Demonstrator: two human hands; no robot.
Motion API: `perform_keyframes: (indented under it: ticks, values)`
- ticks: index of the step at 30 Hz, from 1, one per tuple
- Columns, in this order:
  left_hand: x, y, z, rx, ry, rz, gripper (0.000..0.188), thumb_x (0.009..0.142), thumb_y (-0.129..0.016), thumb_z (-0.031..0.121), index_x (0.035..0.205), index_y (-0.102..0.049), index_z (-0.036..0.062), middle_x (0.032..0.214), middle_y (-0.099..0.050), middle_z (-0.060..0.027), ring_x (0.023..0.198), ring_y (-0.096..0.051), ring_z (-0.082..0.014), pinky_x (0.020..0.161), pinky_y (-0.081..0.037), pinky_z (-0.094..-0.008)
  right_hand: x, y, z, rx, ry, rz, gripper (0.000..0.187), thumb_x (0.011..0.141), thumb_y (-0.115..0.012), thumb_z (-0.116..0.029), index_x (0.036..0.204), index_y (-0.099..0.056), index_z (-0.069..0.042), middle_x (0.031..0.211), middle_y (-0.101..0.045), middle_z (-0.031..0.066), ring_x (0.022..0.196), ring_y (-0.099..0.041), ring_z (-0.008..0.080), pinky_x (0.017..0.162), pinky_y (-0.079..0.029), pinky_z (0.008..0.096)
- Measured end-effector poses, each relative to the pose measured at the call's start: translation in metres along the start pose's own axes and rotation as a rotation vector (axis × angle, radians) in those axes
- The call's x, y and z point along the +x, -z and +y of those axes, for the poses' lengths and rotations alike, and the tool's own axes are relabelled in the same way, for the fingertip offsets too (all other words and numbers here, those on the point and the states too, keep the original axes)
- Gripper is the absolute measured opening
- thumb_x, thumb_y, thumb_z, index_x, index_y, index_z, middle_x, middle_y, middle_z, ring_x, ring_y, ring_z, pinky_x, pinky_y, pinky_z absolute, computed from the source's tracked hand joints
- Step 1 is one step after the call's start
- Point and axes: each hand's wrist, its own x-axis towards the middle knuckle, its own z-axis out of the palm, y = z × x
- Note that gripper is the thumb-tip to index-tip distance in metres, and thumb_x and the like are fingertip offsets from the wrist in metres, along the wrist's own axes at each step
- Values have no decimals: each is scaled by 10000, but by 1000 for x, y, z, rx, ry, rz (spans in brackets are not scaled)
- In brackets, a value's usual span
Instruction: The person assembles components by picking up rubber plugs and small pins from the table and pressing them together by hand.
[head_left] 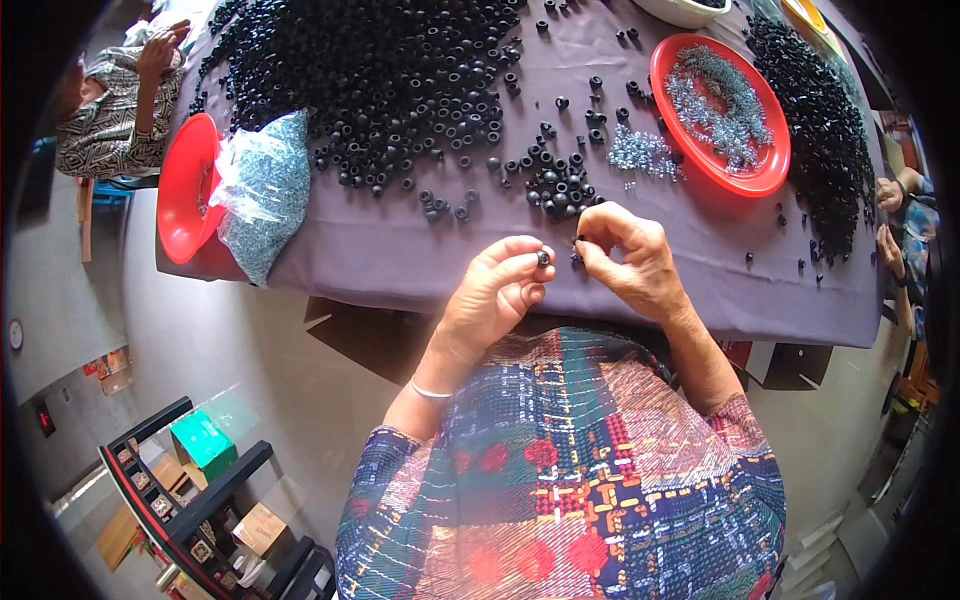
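Note:
My left hand [488,288] pinches a round black bead [543,258] between thumb and fingertips, just over the table's near edge. Close beside it, my right hand [638,262] is closed, with thumb and forefinger pressed on a small dark piece [577,250]; its shape is mostly hidden, but it resembles a bead. A small gap separates the two hands. Directly beyond them lies a little heap of black beads [560,188] on the purple-grey cloth [385,265]. Small clear bluish beads [640,150] are spread to the right of that heap.
A large mound of black beads [370,70] covers the far left. On the right are a red plate [738,186] of clear beads and another dark bead pile [815,120]. A bag of bluish beads [272,190] leans by a red bowl [180,225]. Other people sit at both sides.

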Motion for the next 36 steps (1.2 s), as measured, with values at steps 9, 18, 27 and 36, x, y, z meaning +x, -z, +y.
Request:
perform_keyframes:
  ticks: [9,18,27,36]
  values:
    - [4,-21,-5,29,-4,12,190,850,-618,90,1029,-573,47,961,-629,-70,854,-618,-151,656,-489,-238,-19,2,-18,403,-102,22,145,833,-603,34,974,-569,25,852,-616,51,765,-605,92,680,-491,208]
    - [3,-26,-9,42,-7,36,182,857,-610,83,1031,-573,45,959,-629,-70,854,-617,-156,672,-492,-253,-21,1,-22,134,30,142,93,778,-646,12,858,-599,20,775,-567,24,673,-496,91,613,-414,236]
    - [3,-28,-11,50,-20,15,178,859,-604,60,1033,-572,39,957,-629,-75,865,-612,-161,689,-490,-258,-23,-3,-25,-32,129,194,96,775,-650,-3,854,-597,10,767,-596,67,656,-557,141,606,-456,259]
    - [0,-27,-11,61,-33,-2,177,851,-615,48,1027,-597,46,979,-641,-57,877,-607,-131,689,-500,-236,-22,-6,-25,-115,141,184,108,768,-654,14,866,-608,14,766,-606,74,650,-587,143,596,-476,254]
